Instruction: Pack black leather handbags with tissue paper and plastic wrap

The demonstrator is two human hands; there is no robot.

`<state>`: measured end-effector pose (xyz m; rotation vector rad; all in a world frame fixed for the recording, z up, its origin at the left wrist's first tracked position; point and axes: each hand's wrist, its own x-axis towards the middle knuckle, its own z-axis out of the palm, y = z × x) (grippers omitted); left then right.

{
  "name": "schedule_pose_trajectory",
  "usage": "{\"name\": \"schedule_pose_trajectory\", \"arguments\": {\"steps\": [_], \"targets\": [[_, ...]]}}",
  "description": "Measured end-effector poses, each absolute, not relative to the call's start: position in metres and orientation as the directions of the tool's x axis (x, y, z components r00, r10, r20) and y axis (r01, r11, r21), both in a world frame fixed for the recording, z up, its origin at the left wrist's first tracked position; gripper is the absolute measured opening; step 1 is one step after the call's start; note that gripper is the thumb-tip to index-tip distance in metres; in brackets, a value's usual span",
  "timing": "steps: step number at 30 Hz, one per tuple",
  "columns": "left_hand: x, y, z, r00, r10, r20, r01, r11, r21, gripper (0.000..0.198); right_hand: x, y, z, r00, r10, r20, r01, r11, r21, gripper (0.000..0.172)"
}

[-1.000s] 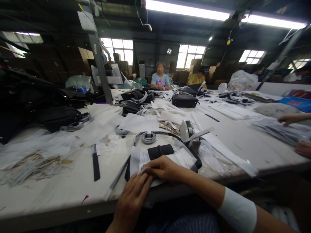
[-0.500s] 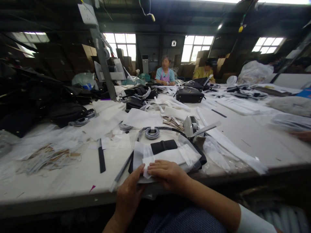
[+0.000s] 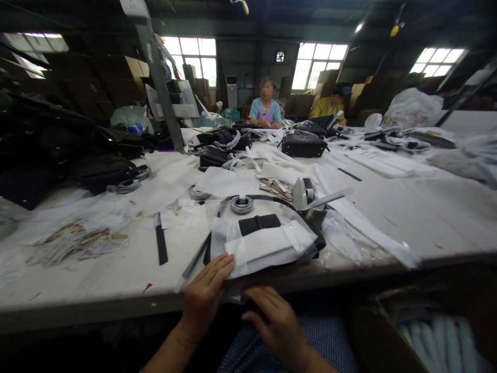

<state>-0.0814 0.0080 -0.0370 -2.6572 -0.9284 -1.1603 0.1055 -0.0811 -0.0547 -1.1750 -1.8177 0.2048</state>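
Note:
A black bag (image 3: 319,243) lies at the table's front edge, wrapped over with white paper (image 3: 256,254) and strips of tape. A flat black piece with a band across it (image 3: 259,224) rests on top. My left hand (image 3: 207,285) lies with outstretched fingers on the paper's near left corner; its thumb is hidden. Just below the table edge is my right hand (image 3: 274,316), fingers slightly bent and thumb apart, nothing visible in it. A bit of clear film (image 3: 236,294) hangs between the hands, close to the right fingertips. The bag's strap (image 3: 221,207) arches behind, around a wrapped coil (image 3: 241,204).
A tape dispenser (image 3: 305,194) stands behind the bag. Left of it lies a black-handled knife (image 3: 161,241). Black bags (image 3: 304,145) and white wrapping cover the far table. Two co-workers sit opposite, one in a blue top (image 3: 265,110). An open carton (image 3: 382,311) stands at lower right.
My right hand has left the paper and dropped down below the table edge. The left hand has flattened onto the paper's corner. The view has tilted slightly downward.

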Motion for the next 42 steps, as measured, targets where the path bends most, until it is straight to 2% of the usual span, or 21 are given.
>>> {"name": "schedule_pose_trajectory", "arguments": {"steps": [2,3,6,8,10,13,16,22,27,32,34,37,38,40,42], "targets": [[-0.082,0.009,-0.035,0.535,0.502,0.680,0.577,-0.805,0.141,0.031,0.092,-0.082,-0.068,-0.018,0.865,0.502,0.675,0.380,-0.632,0.041],[-0.083,0.009,-0.034,0.542,0.504,0.673,0.578,-0.804,0.137,0.031,0.086,-0.081,-0.071,0.001,0.886,0.463,0.682,0.338,-0.648,0.038],[-0.085,0.010,-0.031,0.562,0.504,0.656,0.574,-0.808,0.130,0.031,0.077,-0.079,-0.070,0.066,0.941,0.331,0.586,0.232,-0.776,0.010],[-0.086,0.011,-0.031,0.572,0.503,0.648,0.570,-0.812,0.127,0.032,0.077,-0.082,-0.065,0.129,0.978,0.167,0.370,0.109,-0.923,0.011],[-0.086,0.011,-0.030,0.578,0.502,0.644,0.568,-0.814,0.124,0.032,0.078,-0.087,-0.061,0.126,0.992,-0.034,0.076,-0.043,-0.996,0.028],[-0.087,0.012,-0.030,0.583,0.505,0.637,0.570,-0.812,0.122,0.035,0.078,-0.092,-0.059,0.009,0.975,-0.224,-0.279,-0.213,-0.936,0.049],[-0.088,0.012,-0.028,0.596,0.507,0.622,0.568,-0.814,0.119,0.037,0.073,-0.090,-0.061,-0.072,0.950,-0.304,-0.428,-0.305,-0.851,0.057],[-0.094,0.014,-0.018,0.677,0.478,0.560,0.520,-0.849,0.096,0.041,0.062,-0.084,-0.061,-0.060,0.954,-0.295,-0.332,-0.298,-0.895,0.045],[-0.096,0.014,-0.017,0.691,0.427,0.583,0.491,-0.870,0.055,0.040,0.065,-0.093,-0.059,-0.126,0.918,-0.377,-0.417,-0.394,-0.819,0.047],[-0.095,0.016,-0.017,0.689,0.406,0.600,0.486,-0.873,0.033,0.041,0.072,-0.106,-0.062,-0.099,0.911,-0.400,-0.424,-0.402,-0.812,0.047],[-0.095,0.016,-0.019,0.686,0.408,0.603,0.489,-0.872,0.033,0.041,0.077,-0.110,-0.059,-0.087,0.912,-0.400,-0.398,-0.400,-0.826,0.058],[-0.093,0.014,-0.023,0.675,0.426,0.602,0.506,-0.862,0.043,0.043,0.083,-0.111,-0.048,-0.002,0.941,-0.340,-0.277,-0.327,-0.903,0.090],[-0.093,0.012,-0.025,0.670,0.439,0.599,0.516,-0.855,0.050,0.043,0.086,-0.110,-0.043,0.019,0.950,-0.311,-0.238,-0.298,-0.924,0.093],[-0.092,0.010,-0.028,0.656,0.466,0.594,0.538,-0.841,0.067,0.043,0.090,-0.108,-0.034,-0.007,0.965,-0.262,-0.209,-0.258,-0.943,0.080],[-0.092,0.008,-0.030,0.646,0.485,0.589,0.550,-0.831,0.081,0.043,0.096,-0.103,-0.027,-0.100,0.973,-0.208,-0.234,-0.226,-0.946,0.054]]}}
